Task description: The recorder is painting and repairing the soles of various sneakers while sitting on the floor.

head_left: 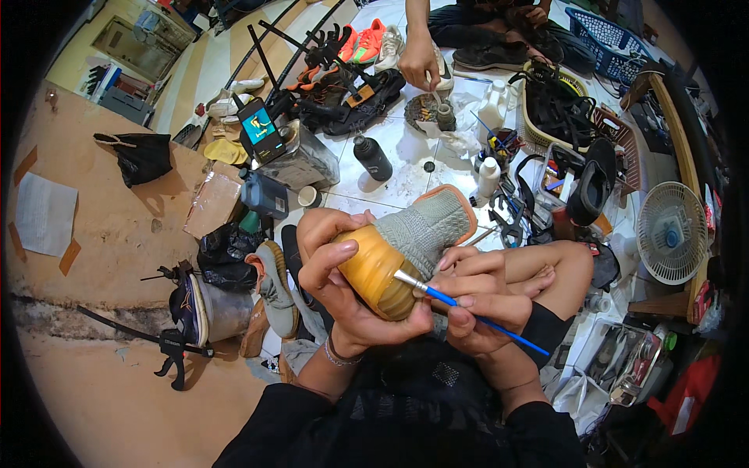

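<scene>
My left hand is closed around a grey knit shoe upper with an orange-edged opening. A smooth, rounded yellow-orange piece, possibly a shoe last, forms the end nearest my palm. Between the fingers and thumb of my right hand is a thin paintbrush with a blue handle, silver ferrule and pale bristles. Its bristle tip lies against the yellow-orange surface, close to where it meets the darker olive end. The upper is tilted, its opening pointing away to the right. My left fingers hide part of its side.
Across from me a co-worker's hand hovers over a shoe sole. A black bottle, white bottle and propped phone stand ahead. Left is a grey shoe; right, a fan and basket.
</scene>
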The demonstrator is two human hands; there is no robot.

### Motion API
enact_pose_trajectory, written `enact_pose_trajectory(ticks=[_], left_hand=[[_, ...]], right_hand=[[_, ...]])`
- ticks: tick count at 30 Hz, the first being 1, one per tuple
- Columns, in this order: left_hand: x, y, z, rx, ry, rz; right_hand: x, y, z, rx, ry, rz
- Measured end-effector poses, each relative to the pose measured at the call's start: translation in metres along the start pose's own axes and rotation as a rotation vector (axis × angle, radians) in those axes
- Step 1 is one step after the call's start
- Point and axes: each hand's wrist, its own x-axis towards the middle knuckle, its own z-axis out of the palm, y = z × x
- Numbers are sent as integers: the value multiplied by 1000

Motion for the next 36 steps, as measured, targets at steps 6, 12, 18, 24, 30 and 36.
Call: enact_pose_trajectory(ticks=[6, 12, 18, 24, 30, 36], left_hand=[[-2, -1, -2, 11, -34, -4], [-4, -5, 1, 54, -24, 45], [-3, -5, -2, 54, -32, 52], [-1, -4, -6, 44, -49, 58], [-4, -7, -10, 31, -73, 69], [-2, 6, -13, 115, -100, 40]], right_hand=[[-1, -4, -3, -57, -92, -46], [-1, -5, -5, -88, -38, -18], [-1, -2, 0, -22, -35, -34], [-2, -9, 1, -12, -84, -7], [0, -8, 0, 44, -101, -22], [0, -8, -1, -60, -68, -41]])
